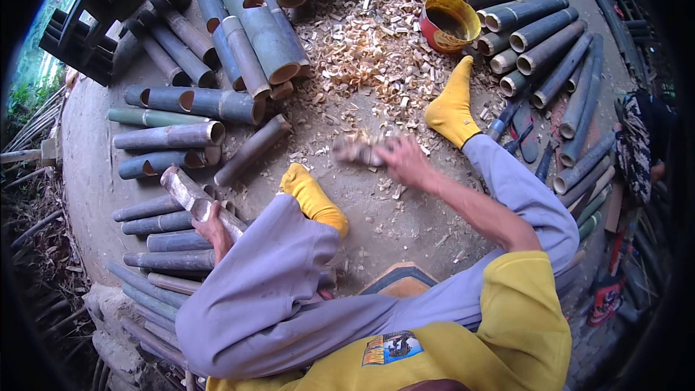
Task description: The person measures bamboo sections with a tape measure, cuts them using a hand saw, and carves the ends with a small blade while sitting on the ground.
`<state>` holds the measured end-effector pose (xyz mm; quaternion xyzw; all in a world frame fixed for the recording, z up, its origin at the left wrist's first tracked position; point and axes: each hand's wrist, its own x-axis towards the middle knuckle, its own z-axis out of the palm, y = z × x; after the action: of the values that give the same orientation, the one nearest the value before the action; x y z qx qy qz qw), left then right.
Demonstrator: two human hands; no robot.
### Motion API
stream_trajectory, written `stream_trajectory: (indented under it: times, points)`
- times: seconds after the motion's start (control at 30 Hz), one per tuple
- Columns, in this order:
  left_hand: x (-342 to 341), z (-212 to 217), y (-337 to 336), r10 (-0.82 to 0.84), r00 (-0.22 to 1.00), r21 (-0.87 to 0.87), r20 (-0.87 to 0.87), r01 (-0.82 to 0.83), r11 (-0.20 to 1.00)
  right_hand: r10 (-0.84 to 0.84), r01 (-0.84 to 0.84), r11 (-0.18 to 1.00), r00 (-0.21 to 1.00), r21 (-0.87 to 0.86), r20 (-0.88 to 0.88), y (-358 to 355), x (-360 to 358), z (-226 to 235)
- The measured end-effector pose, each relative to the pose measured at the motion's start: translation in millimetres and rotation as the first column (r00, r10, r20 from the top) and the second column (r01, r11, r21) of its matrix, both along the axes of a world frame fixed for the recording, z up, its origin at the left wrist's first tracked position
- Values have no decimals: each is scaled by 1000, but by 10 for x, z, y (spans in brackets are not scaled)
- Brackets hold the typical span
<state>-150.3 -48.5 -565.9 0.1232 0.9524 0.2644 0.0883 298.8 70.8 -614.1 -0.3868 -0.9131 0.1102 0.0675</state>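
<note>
My left hand (211, 233) is closed round a pale, mottled bamboo-like piece (187, 192), tilted over the row of dark bamboo tubes (170, 241) beside my left knee. Out over the ground between my feet, my right hand (402, 162) is closed on a greyish-brown thing (356, 150). Motion smears that thing, so its kind cannot be made out. Pale wood chips (365, 132) lie right beside it. Just left of that spot a single bamboo tube (253, 149) rests slantwise on the ground.
Cut bamboo tubes (190, 103) with notches lie stacked at the left and far left. More tubes (554, 47) fan out at the right. A red and yellow bucket (449, 23) stands at the far right of a heap of wood chips (369, 51). Dark-handled tools (544, 161) lie by my right leg.
</note>
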Motion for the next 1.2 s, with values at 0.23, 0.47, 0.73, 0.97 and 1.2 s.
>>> stream_trajectory:
  times: [0.23,0.47,0.73,0.97,1.2]
  points:
    - [241,-2,123,-40,993,91,112,30,995,-238,246,966,967,83,-93,2078,173,15]
    - [30,-40,34,9,999,59,34,-11,998,-79,40,989,957,-139,-280,864,286,89]
    - [-92,-169,-9,22,1000,28,-1,-22,999,-42,46,997,996,-57,79,407,508,-59]
    - [-32,-93,15,10,1000,3,-26,-10,1000,-263,233,906,964,354,37,1579,-224,43]
    - [2,-139,-30,-19,998,164,56,9,986,-218,168,970,919,-175,-328,1850,-1458,116]
